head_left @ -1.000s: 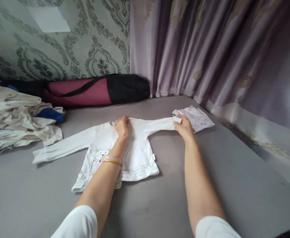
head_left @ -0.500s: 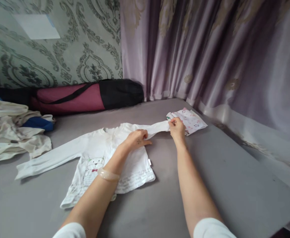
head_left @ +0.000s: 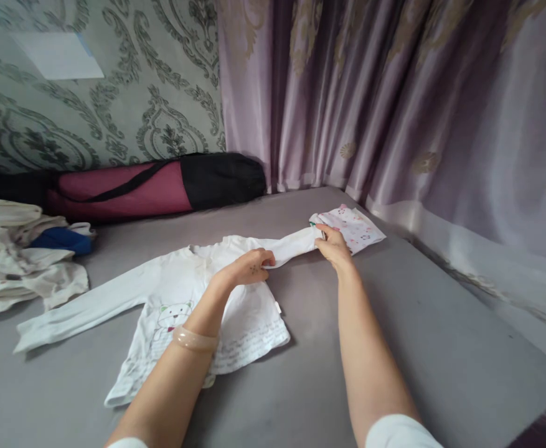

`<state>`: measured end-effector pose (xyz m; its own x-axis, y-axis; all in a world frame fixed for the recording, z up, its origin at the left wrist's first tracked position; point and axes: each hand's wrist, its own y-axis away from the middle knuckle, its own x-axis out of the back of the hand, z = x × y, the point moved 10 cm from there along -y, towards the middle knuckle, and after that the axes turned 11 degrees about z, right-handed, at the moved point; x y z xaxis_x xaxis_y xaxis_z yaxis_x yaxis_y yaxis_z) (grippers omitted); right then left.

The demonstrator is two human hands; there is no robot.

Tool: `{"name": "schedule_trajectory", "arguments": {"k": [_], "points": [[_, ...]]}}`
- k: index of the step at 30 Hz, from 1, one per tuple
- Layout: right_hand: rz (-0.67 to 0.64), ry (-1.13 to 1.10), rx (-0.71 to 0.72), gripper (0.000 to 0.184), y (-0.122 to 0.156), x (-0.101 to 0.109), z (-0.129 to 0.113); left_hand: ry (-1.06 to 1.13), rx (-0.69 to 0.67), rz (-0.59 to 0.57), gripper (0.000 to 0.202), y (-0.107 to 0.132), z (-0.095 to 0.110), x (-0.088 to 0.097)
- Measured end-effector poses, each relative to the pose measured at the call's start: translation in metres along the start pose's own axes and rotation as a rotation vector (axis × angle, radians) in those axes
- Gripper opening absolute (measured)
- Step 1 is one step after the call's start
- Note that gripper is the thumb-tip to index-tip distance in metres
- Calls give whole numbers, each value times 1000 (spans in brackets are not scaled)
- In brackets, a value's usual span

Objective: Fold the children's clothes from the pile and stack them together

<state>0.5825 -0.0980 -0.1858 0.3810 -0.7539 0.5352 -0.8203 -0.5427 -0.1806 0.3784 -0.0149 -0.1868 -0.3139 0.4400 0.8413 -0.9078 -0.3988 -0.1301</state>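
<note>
A small white long-sleeved shirt (head_left: 170, 274) lies spread on the grey sheet, with a bear's face on its front and lines of print near the hem. One sleeve reaches to the lower left, the other to the right. My left hand (head_left: 253, 266), a pale bangle on its wrist, has its fingers curled on the right-lying sleeve close to the armpit. At that sleeve's cuff, my right hand (head_left: 334, 246) grips the fabric between thumb and fingers. Just beyond it sits a folded white cloth (head_left: 359, 227) with a pink floral pattern, partly behind my right fingers.
Crumpled clothes (head_left: 25, 261), cream with a blue piece, are heaped at the left. A long maroon and black bag (head_left: 132, 186) lies along the patterned wall. Purple curtains (head_left: 324, 93) hang behind the right side of the grey bed (head_left: 417, 348).
My right fingers have shifted their hold at the cuff and spread a little. My left thumb, earlier stuck out, is now tucked in at the sleeve. The view has turned slightly right.
</note>
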Motion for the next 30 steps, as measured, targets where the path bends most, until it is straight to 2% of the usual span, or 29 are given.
{"name": "schedule_trajectory", "arguments": {"k": [4,8,13,15,18,20,22,25,28,30], "points": [[-31,195,89,61,4,-5,-8,78,-24,-48,35,2,0,-2],[-8,429,190,58,10,-7,-16,96,22,-84,32,4,-3,-6],[-6,691,219,48,21,-6,-12,181,58,-120,28,5,1,-3],[19,750,205,47,23,-1,-14,186,80,-66,30,3,-5,6],[83,755,221,48,26,3,-30,24,169,223,30,1,-32,42],[60,680,287,48,31,-8,-49,-153,238,430,34,6,-51,65],[-55,575,365,45,42,-31,-68,-278,314,528,43,13,-68,73],[-227,519,428,39,64,-67,-83,-333,453,504,48,21,-92,63],[-266,581,418,33,78,-84,-83,-346,513,441,43,24,-100,53],[-268,625,384,35,84,-90,-78,-365,520,434,38,25,-99,53]]}}
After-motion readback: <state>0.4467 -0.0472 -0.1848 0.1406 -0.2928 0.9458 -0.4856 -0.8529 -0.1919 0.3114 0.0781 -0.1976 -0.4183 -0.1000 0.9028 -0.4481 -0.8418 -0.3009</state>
